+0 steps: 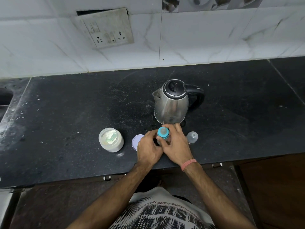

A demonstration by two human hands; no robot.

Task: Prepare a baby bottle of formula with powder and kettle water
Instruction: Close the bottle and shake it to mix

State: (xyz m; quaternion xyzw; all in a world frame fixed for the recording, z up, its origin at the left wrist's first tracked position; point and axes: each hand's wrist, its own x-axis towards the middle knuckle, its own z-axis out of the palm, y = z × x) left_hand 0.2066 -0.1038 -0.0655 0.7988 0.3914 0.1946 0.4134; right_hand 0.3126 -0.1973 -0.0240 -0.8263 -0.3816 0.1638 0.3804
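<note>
A baby bottle [163, 133] with a blue collar and clear teat stands on the black counter [69, 113], just in front of the steel kettle [171, 103]. My left hand [148, 147] wraps the bottle's body, which is mostly hidden. My right hand [176, 144] has its fingers around the blue collar. An open jar of white powder [110, 141] stands to the left, its pale lid [137, 141] lying flat between jar and hands. The bottle's clear cap [192, 137] rests to the right.
A tiled wall with a socket plate [107, 28] rises behind the counter. A sink edge [5, 98] shows at far left. The counter's front edge runs just under my wrists, with cabinet fronts [272, 187] below.
</note>
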